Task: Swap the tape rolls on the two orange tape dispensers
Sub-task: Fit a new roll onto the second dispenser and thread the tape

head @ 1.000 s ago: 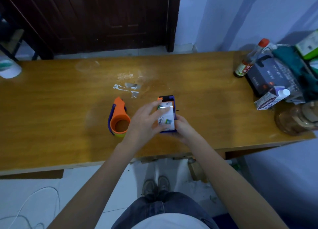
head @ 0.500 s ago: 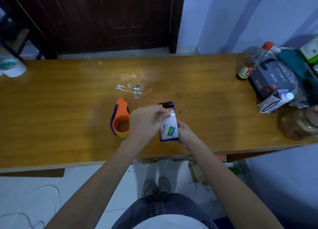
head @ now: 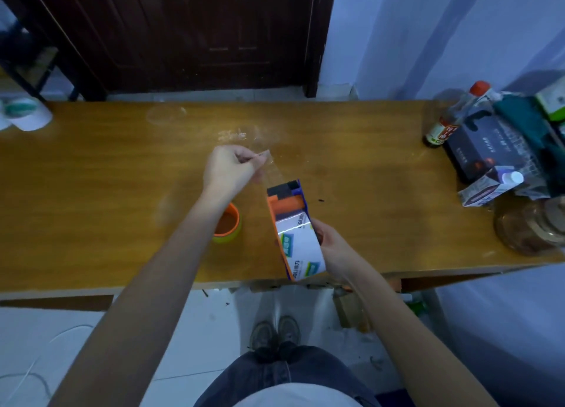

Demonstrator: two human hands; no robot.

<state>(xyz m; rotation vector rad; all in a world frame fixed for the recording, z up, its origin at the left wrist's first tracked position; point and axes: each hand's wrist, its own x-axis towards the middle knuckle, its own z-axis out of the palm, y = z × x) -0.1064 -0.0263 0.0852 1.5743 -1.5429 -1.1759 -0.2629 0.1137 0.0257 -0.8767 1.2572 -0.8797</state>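
Two hands: left hand, right hand. Two orange dispensers: one held, one on the table, mostly hidden by the left arm. One printed tape roll on the held dispenser; one clear tape strip pulled out. One wooden table. One dark door. One sauce bottle, red cap. One black box. One small carton, white cap. One glass jar. One white roll at far left. Two shoes. Other items at far right are too cluttered to count.
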